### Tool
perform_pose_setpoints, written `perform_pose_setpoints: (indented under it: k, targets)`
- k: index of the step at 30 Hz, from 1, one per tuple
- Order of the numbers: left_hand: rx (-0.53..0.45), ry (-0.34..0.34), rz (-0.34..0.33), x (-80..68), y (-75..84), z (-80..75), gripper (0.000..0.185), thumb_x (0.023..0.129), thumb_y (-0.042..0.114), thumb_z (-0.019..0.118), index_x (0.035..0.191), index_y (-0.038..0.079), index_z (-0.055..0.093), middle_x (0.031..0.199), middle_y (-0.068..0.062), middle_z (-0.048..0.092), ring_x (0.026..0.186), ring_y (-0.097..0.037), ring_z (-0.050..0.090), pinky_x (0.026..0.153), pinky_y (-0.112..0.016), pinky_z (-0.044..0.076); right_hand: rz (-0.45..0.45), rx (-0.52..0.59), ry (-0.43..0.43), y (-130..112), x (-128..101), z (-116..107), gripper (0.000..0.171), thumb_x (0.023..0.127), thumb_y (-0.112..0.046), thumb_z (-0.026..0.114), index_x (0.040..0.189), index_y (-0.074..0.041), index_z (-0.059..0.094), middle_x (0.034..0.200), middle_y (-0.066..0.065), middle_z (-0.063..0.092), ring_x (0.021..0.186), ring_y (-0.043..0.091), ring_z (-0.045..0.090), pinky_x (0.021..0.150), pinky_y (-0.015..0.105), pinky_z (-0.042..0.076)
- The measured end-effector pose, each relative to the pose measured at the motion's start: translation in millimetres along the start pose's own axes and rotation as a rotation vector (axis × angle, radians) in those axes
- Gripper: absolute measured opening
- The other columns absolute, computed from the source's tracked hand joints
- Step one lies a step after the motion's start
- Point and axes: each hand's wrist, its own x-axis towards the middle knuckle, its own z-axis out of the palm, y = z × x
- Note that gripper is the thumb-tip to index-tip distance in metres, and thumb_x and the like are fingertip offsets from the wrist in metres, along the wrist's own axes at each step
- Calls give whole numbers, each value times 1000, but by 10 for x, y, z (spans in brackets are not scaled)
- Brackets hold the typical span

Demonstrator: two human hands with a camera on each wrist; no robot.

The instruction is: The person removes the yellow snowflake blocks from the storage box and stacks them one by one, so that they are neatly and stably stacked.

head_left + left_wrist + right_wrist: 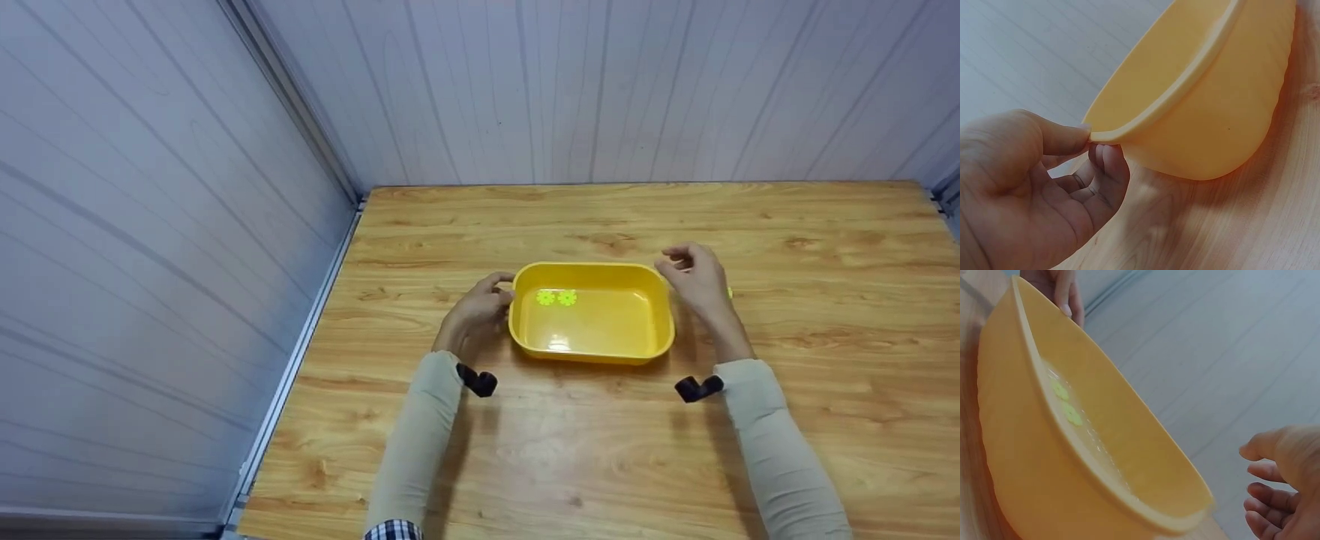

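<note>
Left hand (480,304) pinching the left rim of the yellow tub (592,349), thumb above the lip and fingers (1107,163) curled beneath it, as the left wrist view shows. Right hand (697,281) just beside the tub's upper right corner, fingers loosely bent and apart, holding nothing; in the right wrist view a clear gap separates this hand (1286,486) from the rim. The tub sits at the centre of the head view on a wooden table (600,465). Inside it, near the upper left of its floor, lie two small green flower-shaped pieces (556,298), side by side. A further bit of the same green (729,292) shows at the right edge of the right hand; what it is cannot be told. Grey panelled walls (150,225) close the upper and left parts of the frame.
</note>
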Motion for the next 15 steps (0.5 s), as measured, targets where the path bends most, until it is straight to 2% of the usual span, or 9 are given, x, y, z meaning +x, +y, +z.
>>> perform_pose_setpoints:
  k: [5,10,15]
  targets:
    - [-85,-15,-21,-11,4,7,34,96,11,46,129,16,46,91,-10,46,79,-30,43,74,-43,37,-44,8,-28,-106,14,145,38,88,-28,61,114,0,56,109,16,50,94,24,46,80,33,38]
    - [-90,4,-36,-7,-2,7,32,96,12,46,127,16,48,90,-9,47,82,-32,44,75,-44,37,-65,21,-67,-183,5,278,39,88,-30,62,114,-1,56,109,15,50,95,25,46,82,36,38]
    - [-72,-17,-6,7,-15,2,33,97,10,44,130,13,45,88,-10,45,77,-29,43,73,-43,36,-112,28,-96,-247,-14,411,36,87,-27,63,111,-2,58,107,15,50,95,27,47,82,37,39]
